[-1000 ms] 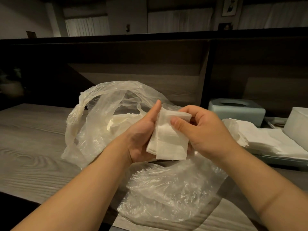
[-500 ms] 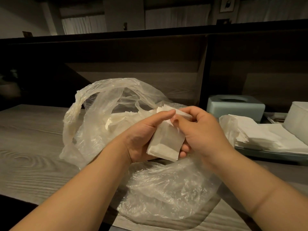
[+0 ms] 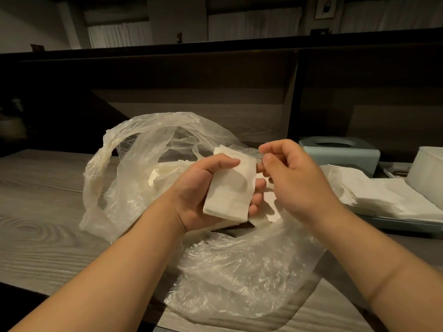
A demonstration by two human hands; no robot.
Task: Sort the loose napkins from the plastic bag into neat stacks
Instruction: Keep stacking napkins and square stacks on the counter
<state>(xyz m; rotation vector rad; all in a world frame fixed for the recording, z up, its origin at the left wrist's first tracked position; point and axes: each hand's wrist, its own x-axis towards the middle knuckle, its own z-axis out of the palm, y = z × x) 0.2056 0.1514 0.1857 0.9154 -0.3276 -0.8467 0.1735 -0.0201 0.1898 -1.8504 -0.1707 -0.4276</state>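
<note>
A clear crumpled plastic bag (image 3: 134,164) lies open on the wooden table (image 3: 36,212), with loose white napkins (image 3: 165,171) still inside. My left hand (image 3: 196,190) is shut on a small stack of folded white napkins (image 3: 227,195), thumb across the top, held above the bag. My right hand (image 3: 294,178) hovers just to the right of that stack, fingers curled in, with nothing visible in it. Another white napkin (image 3: 266,216) shows below the two hands. A spread pile of sorted napkins (image 3: 383,197) rests at the right.
The sorted pile sits on a pale blue tray (image 3: 395,225). A pale blue tissue box (image 3: 340,152) stands behind it and a white container (image 3: 426,173) at the far right. A dark wooden partition (image 3: 215,97) rises right behind the table.
My right hand has let go of the napkin stack and moved off to the right. The left hand has turned the stack flatter and keeps hold of it.
</note>
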